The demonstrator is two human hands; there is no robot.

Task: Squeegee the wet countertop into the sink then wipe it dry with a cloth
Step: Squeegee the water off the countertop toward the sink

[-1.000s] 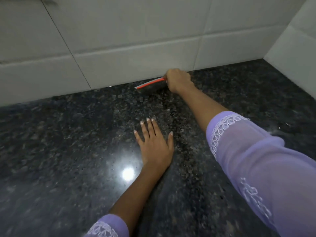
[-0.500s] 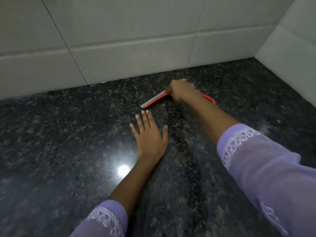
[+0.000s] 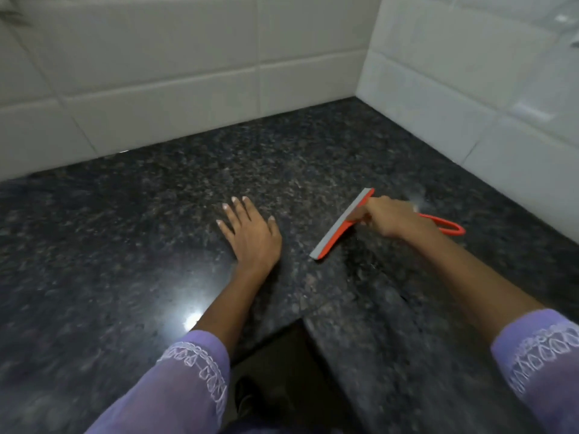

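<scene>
Gripping the squeegee (image 3: 341,225) closed-fisted in the right hand (image 3: 391,219) at frame right, pressing blade to counter (image 3: 125,230), bracing with the flat, empty left hand (image 3: 250,236) at centre for leverage.

Right hand (image 3: 393,219) dragged squeegee (image 3: 343,223) from back wall toward front edge

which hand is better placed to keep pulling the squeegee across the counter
Right. The right hand already grips the squeegee with its blade on the counter. The left hand lies flat and open on the stone beside the blade, apparently only bracing.
</scene>
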